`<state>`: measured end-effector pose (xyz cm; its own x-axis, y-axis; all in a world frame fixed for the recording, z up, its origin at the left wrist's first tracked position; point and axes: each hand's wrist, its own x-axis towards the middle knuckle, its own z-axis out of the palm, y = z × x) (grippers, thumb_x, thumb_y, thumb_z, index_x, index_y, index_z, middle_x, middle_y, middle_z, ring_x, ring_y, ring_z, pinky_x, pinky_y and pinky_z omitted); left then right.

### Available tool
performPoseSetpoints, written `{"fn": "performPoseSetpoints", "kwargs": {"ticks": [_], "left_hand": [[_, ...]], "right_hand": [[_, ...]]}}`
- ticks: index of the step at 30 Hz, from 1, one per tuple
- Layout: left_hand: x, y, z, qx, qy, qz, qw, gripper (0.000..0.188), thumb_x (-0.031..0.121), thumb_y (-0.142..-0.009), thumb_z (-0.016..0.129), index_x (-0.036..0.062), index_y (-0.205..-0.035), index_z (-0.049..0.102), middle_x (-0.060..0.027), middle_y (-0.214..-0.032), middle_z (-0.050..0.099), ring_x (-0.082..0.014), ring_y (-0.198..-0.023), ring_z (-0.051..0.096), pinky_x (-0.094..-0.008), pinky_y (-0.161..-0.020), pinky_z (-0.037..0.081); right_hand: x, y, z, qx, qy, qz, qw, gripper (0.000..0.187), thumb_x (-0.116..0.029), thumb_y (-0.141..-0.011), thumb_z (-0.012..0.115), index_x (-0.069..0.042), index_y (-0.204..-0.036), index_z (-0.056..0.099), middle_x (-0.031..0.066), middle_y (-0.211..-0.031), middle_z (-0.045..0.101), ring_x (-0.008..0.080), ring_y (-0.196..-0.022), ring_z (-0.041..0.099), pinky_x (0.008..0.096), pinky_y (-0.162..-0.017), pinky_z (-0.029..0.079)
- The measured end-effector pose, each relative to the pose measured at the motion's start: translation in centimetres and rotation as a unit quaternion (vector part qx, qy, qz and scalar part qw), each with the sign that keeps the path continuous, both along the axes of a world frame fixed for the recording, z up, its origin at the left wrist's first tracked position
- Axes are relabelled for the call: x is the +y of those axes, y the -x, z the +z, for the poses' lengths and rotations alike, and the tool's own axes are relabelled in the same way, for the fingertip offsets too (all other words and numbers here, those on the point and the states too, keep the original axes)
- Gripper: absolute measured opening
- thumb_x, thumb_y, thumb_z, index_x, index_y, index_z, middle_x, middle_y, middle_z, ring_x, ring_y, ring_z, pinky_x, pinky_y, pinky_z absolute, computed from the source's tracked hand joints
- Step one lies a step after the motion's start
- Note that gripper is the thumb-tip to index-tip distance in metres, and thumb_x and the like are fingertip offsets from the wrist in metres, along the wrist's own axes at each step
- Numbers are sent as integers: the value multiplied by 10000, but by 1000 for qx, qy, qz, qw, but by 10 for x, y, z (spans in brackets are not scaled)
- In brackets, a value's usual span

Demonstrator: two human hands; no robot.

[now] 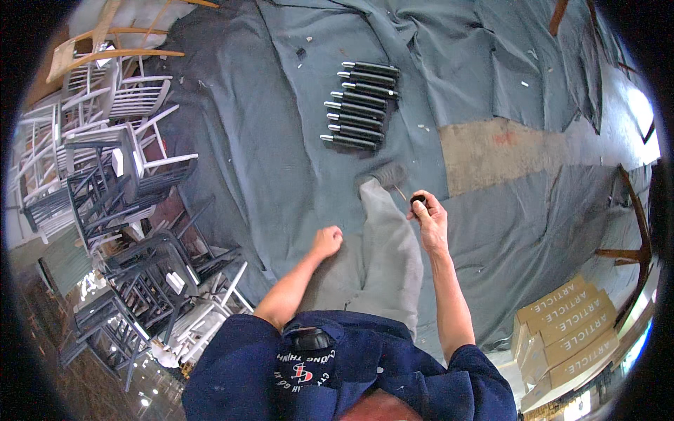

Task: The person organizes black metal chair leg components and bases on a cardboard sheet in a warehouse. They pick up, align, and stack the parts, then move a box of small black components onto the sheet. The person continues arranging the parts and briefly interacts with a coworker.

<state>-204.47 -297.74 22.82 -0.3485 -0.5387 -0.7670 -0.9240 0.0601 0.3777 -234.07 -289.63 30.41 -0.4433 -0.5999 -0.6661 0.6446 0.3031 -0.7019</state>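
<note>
My right hand (430,219) is raised in front of me, its fingers closed round a dark-handled tool (417,201) with a thin shaft that points toward my foot. I cannot tell exactly what kind of tool it is. My left hand (327,242) hangs beside my trouser leg, curled into a loose fist with nothing showing in it. Beyond both hands, several black cylindrical rods (361,105) with silvery ends lie side by side in a row on the grey cloth (274,140). Neither hand touches them.
Stacked white and dark chair frames (126,168) crowd the left side. Wooden chair parts (119,52) stand at the far left. Brown cardboard boxes (565,337) sit at the near right, below a brown wooden frame (639,231). Bare floor (491,154) shows between the cloths.
</note>
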Motion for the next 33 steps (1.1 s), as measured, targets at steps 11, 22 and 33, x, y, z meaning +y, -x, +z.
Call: {"fn": "performPoseSetpoints", "kwargs": {"ticks": [11, 22, 33], "left_hand": [[-471, 132, -263, 38, 227, -94, 969, 423, 195, -743, 621, 35, -1127, 541, -170, -991, 588, -329, -984, 557, -416, -829, 446], [-653, 194, -467, 52, 336, -254, 905, 424, 157, -761, 642, 74, -1149, 494, -233, -1075, 495, -401, -992, 530, -436, -808, 464], [-533, 258, -457, 209, 104, -403, 885, 399, 77, -731, 630, 48, -1121, 554, -155, -1037, 549, -349, -974, 546, -405, -822, 459]], "right_hand": [[-177, 4, -243, -165, -106, -137, 971, 137, -180, -861, 548, -75, -946, 529, 22, -775, 554, 105, -609, 529, 260, -554, 468], [-300, 123, -501, 378, -340, -65, 858, 462, -241, -780, 555, 24, -1158, 534, 201, -979, 627, 250, -881, 603, 333, -804, 453], [-348, 139, -528, 441, -402, 72, 799, 509, -300, -769, 574, -40, -1203, 518, 260, -1060, 584, 397, -999, 556, 429, -889, 428]]}}
